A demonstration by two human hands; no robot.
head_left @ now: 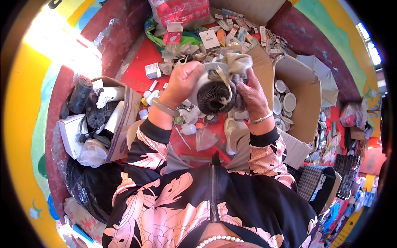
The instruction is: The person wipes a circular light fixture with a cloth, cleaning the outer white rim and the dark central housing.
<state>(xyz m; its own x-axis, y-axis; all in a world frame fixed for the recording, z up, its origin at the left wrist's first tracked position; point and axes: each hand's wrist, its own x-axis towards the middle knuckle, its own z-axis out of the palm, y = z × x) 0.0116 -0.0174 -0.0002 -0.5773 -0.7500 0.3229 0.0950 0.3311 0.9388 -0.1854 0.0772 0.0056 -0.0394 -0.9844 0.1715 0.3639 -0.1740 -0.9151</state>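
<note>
A round lamp-like fitting (pixel 212 98) with a black finned body and a white rim is held up in front of me. My left hand (pixel 185 79) is closed in a fist at its white left side. On the other side, my right hand (pixel 255 94) grips a crumpled beige-grey cloth (pixel 239 65), pressed against the fitting. A pale cord or strip hangs across the black fins. The fingertips of my left hand are hidden behind the rim, and the cloth is smeared by motion.
A carton (pixel 129 108) of black and white fittings stands at left. At right, an open carton (pixel 304 76) holds several round white discs. Many small boxes (pixel 209 40) lie heaped at the back. Small parts and a plastic bag (pixel 205 139) lie on the red floor covering.
</note>
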